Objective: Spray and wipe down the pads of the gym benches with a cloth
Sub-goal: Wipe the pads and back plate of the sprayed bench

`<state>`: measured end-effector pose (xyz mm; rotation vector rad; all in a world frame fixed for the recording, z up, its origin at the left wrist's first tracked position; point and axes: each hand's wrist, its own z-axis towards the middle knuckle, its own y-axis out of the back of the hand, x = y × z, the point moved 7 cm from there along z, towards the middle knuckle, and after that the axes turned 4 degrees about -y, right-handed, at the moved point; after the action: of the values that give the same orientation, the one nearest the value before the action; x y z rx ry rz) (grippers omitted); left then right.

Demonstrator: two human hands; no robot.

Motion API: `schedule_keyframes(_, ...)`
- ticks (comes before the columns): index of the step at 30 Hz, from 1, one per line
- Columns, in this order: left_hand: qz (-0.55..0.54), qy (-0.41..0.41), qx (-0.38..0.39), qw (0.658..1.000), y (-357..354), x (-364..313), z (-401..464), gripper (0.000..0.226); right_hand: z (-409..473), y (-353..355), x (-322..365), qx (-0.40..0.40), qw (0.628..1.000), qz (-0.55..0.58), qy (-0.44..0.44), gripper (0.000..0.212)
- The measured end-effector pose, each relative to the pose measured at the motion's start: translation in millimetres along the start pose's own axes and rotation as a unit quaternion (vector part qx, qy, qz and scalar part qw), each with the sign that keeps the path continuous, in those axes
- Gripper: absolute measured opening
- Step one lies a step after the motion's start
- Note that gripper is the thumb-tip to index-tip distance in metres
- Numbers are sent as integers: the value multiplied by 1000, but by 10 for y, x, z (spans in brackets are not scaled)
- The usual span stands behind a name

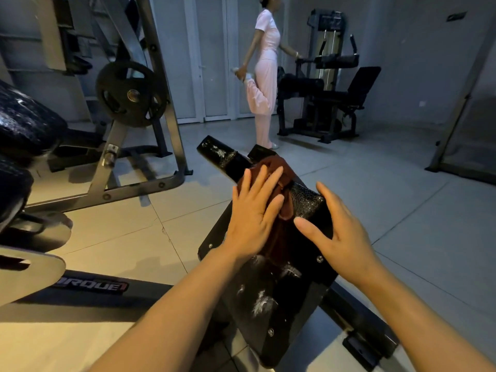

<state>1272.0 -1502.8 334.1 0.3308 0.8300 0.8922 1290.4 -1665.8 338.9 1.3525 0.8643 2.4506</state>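
A black bench pad (271, 296) slopes up in front of me, with white streaks of spray on its lower part. A dark red cloth (281, 170) lies bunched on the pad's upper part. My left hand (255, 210) presses flat on the cloth with straight, spread fingers. My right hand (338, 232) rests on the pad's right edge beside the cloth, its fingers straight and the thumb pointing left. A black roller pad (217, 154) with wet marks sticks out past the cloth. No spray bottle is in view.
A plate-loaded machine (131, 95) with a steel frame stands to the left, with more black pads (24, 124) at the far left. A person in pink (264, 76) stretches by a leg machine (327, 84) at the back. Tiled floor surrounds the bench.
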Motion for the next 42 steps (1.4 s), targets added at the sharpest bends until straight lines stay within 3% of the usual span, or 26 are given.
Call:
schedule_keyframes(4,-75,95,-10,993,59,188,187,43,-3,8,9,6,1000,1,0,96)
schedule_keyframes(9,-64,93,-49,992,48,88,150,52,12,-16,0,-11,1000,-8,4,98)
schedule_keyframes(16,-88,-3,-32,996,-61,-342,-191,50,48,-25,28,-35,999,3,9,94)
schedule_keyframes(20,-61,-45,-3,997,-26,-245,-94,45,48,-31,46,-27,999,-21,5,104)
schedule_keyframes(25,-97,63,-34,993,68,163,232,46,32,-26,49,-20,1000,-14,7,102)
schedule_keyframes(31,-77,92,-64,991,88,99,260,45,49,-28,5,-16,1000,-22,2,100)
schedule_keyframes(34,-111,48,-69,990,33,-176,71,45,37,-45,53,-24,1000,-5,3,100)
schedule_keyframes(37,-124,-5,-57,991,-87,-502,-146,43,36,-38,94,-30,999,29,28,84)
schedule_keyframes(42,-103,-72,-34,991,-52,-452,-104,44,27,-3,124,-24,996,75,43,74)
